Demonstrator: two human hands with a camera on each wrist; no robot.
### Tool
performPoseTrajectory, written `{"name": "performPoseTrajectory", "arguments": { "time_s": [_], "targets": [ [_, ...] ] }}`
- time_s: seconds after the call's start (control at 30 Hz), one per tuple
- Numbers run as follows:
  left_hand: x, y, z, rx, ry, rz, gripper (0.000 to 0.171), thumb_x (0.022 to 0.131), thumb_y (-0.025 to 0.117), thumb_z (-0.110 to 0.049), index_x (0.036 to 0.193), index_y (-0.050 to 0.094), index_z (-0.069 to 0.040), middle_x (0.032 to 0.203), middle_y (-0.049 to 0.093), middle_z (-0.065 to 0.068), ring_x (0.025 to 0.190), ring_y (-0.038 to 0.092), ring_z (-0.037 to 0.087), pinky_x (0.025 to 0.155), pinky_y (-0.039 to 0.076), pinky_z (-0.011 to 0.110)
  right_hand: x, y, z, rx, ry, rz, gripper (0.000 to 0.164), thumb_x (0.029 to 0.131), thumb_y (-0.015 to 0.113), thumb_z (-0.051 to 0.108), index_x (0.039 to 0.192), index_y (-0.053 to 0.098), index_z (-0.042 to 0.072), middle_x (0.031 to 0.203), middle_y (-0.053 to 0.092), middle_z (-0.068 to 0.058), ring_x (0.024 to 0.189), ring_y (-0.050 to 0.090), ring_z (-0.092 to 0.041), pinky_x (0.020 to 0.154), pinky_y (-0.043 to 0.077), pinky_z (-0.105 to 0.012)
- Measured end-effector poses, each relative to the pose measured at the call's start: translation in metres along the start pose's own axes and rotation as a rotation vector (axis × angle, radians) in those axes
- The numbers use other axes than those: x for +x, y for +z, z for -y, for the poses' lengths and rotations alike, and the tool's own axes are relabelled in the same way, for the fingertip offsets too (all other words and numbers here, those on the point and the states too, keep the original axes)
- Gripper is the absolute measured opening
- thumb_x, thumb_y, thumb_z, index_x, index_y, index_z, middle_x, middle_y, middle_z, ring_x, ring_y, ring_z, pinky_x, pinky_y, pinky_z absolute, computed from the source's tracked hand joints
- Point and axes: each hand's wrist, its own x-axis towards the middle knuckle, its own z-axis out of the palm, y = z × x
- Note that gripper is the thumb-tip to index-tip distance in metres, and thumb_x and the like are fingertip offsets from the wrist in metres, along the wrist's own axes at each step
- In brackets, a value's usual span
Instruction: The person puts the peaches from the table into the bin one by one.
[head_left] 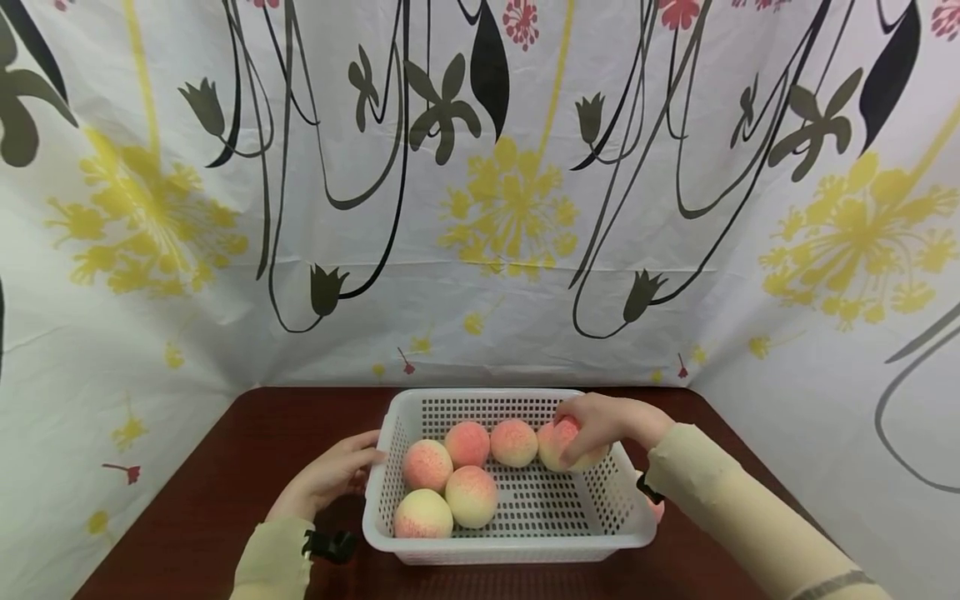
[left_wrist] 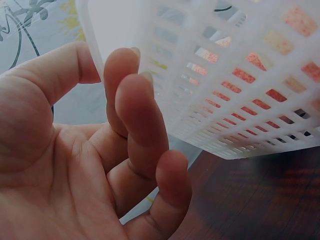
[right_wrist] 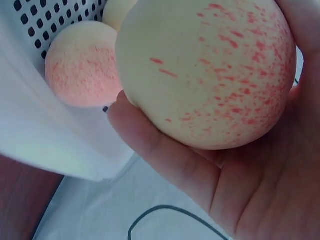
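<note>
A white plastic basket (head_left: 525, 546) with perforated walls stands on a dark table. My left hand (head_left: 341, 471) grips its left side, thumb at the rim and fingers curled against the outer wall. In the left wrist view the lattice wall (left_wrist: 200, 120) rises beside those fingers. My right hand (head_left: 603, 417) holds a pale yellow peach with red flecks (right_wrist: 210, 75) at the basket's back right, fingers wrapped round it. Close by, another peach (right_wrist: 82, 65) lies inside the basket. Several more pink and yellow peaches, including one at the front left (head_left: 423, 515), rest in the basket's left and back parts.
Partly hidden by my right wrist, a pink peach (head_left: 656, 507) shows outside the basket's right side. The dark red-brown table (head_left: 217, 500) extends around the basket. A white curtain with flower prints (head_left: 480, 333) encloses the table at the back and sides.
</note>
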Motion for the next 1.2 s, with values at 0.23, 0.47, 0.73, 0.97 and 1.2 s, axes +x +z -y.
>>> {"name": "performPoseTrajectory", "arguments": {
  "time_s": [0.23, 0.47, 0.73, 0.97, 1.2],
  "targets": [
    [0.001, 0.0, 0.0, -0.013, -0.015, 0.001, 0.062, 0.097, 0.054, -0.019, 0.149, 0.028, 0.004, 0.105, 0.065, 0.014, 0.074, 0.063, 0.018, 0.065, 0.052, 0.035, 0.004, 0.012, 0.013, 0.035, 0.0, 0.059, 0.052, 0.069, 0.081, 0.036, 0.114, 0.064, 0.016, 0.104, 0.058, 0.006, 0.089, 0.053, -0.014, 0.078, 0.045, -0.039],
    [0.0, 0.0, 0.001, -0.022, -0.008, 0.004, 0.061, 0.096, 0.053, -0.017, 0.148, 0.03, 0.004, 0.102, 0.065, 0.012, 0.073, 0.063, 0.018, 0.065, 0.052, 0.035, 0.01, 0.023, 0.023, -0.016, -0.035, 0.074, 0.037, 0.066, 0.081, 0.037, 0.096, 0.064, 0.025, 0.087, 0.057, 0.012, 0.076, 0.052, -0.009, 0.07, 0.045, -0.032],
    [0.0, 0.001, 0.001, -0.013, -0.007, -0.005, 0.061, 0.095, 0.054, -0.017, 0.148, 0.031, 0.004, 0.098, 0.066, 0.012, 0.068, 0.059, 0.016, 0.061, 0.05, 0.033, 0.019, 0.033, 0.03, -0.083, -0.068, 0.141, 0.035, 0.062, 0.081, 0.04, 0.088, 0.062, 0.029, 0.083, 0.057, 0.012, 0.075, 0.05, -0.007, 0.068, 0.044, -0.028],
    [-0.001, 0.001, 0.001, -0.006, 0.01, 0.003, 0.06, 0.096, 0.054, -0.017, 0.147, 0.031, 0.005, 0.1, 0.065, 0.014, 0.068, 0.059, 0.016, 0.062, 0.051, 0.033, 0.025, 0.042, 0.033, -0.075, -0.069, 0.243, 0.031, 0.063, 0.079, 0.038, 0.087, 0.06, 0.028, 0.087, 0.055, 0.012, 0.078, 0.049, -0.005, 0.067, 0.044, -0.026],
    [-0.001, 0.001, 0.001, -0.004, 0.011, -0.001, 0.061, 0.095, 0.054, -0.017, 0.147, 0.032, 0.005, 0.099, 0.065, 0.013, 0.067, 0.058, 0.016, 0.061, 0.05, 0.033, 0.027, 0.047, 0.042, -0.01, 0.032, 0.279, 0.033, 0.064, 0.078, 0.038, 0.09, 0.062, 0.027, 0.093, 0.055, 0.012, 0.077, 0.055, -0.006, 0.057, 0.054, -0.036]
  ]
}}
